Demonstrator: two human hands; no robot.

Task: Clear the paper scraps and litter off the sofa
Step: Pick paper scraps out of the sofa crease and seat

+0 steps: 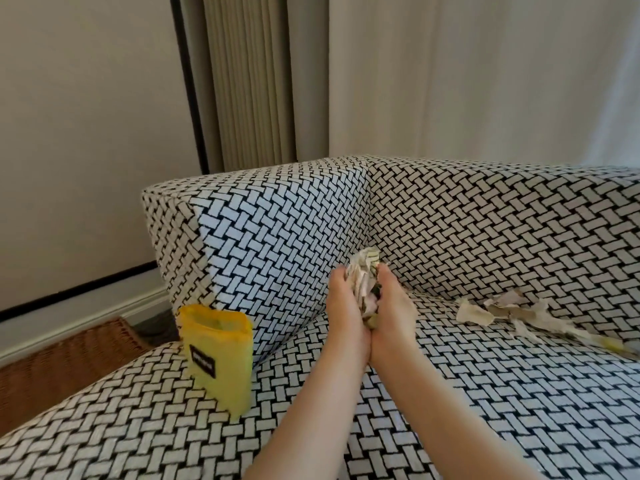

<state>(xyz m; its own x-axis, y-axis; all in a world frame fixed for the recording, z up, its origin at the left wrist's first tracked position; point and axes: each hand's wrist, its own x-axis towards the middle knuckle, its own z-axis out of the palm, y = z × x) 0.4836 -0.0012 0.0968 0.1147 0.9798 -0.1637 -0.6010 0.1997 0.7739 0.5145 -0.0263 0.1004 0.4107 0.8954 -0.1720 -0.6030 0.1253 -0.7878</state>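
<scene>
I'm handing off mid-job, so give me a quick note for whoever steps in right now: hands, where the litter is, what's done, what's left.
Left hand and right hand: pressed together, holding a wad of paper scraps above the sofa seat.
Yellow bag: standing open on the seat by the armrest, left of the hands.
Done: one bunch gathered, not yet in the bag.
Left: drop the wad into the bag, then collect the loose scraps lying on the seat to the right.

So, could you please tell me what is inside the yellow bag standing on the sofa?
The yellow bag stands open on the sofa, but only its pale inner wall near the rim shows. Anything lower is hidden by the bag's front, so I cannot tell whether it holds scraps.
</scene>
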